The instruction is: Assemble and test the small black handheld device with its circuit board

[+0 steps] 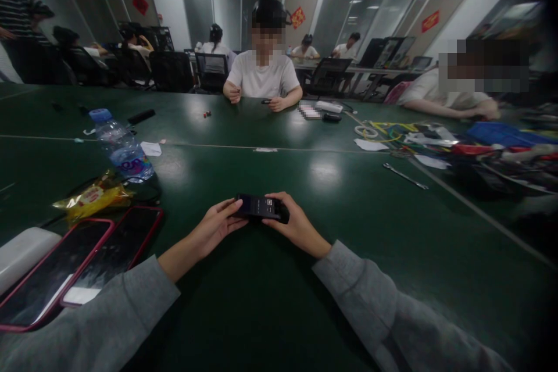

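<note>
Big green table (370, 221) takes up most of the view, with a pale seam running across it. Across it sits a person in a white top (264, 78), both hands near the far edge.

Next down, on the left, is a clear bottle (124, 148) with a blue cap on. It slants in this view, cap up and to the left, base on the table; can't really tell how much liquid is in it. Nearer are two phones (47, 279) in reddish cases, side by side, screens up. The yellow packet (96, 196) sits between them and the bottle, crinkly and shiny, and I can't see what's inside.

Now the hands: both are grasping the same thing. Left hand (218, 226) pinches one end, thumb on top and fingers along the underside. Right hand (299, 226) wraps the other end between thumb and fingers.

The thing itself is a black device (257, 206), out in front of the wearer between the two hands. Long axis goes left to right, right end dipping a touch. The face with tiny white markings looks up at the camera, markings toward the right end, plain dark part on the left. Can't tell if it touches the table.

Tiniest: some reddish bits (207, 114) over by the far side.
</note>
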The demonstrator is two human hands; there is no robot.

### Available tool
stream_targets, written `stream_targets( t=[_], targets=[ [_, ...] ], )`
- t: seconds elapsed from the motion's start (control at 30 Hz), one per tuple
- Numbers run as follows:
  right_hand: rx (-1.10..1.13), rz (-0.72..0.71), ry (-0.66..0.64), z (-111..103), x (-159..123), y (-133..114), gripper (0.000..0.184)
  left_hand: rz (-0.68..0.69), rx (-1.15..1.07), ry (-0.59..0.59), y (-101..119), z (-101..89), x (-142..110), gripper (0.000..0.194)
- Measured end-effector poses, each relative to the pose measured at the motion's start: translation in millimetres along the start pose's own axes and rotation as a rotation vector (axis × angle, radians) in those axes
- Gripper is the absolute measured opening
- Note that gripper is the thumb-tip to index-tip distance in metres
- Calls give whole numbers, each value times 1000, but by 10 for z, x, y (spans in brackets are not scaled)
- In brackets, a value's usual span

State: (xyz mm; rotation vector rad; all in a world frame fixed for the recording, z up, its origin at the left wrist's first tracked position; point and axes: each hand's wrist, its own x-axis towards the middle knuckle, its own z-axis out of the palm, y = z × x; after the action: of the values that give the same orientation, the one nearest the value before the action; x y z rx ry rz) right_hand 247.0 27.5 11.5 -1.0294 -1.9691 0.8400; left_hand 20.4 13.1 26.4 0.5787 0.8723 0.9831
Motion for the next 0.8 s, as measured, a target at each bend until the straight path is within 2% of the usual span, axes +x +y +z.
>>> stream_targets(
  t=[0.43,0.63,0.8],
  targets=[
    [3,42,-22,1,9,83,53,-14,-15,-53,28,-28,1,58],
    [23,42,-23,1,10,57,48,-16,-37,-132,49,-34,-22,55],
    [23,43,-30,3,16,61,48,-27,-32,-103,77,1,-61,59]
  ],
)
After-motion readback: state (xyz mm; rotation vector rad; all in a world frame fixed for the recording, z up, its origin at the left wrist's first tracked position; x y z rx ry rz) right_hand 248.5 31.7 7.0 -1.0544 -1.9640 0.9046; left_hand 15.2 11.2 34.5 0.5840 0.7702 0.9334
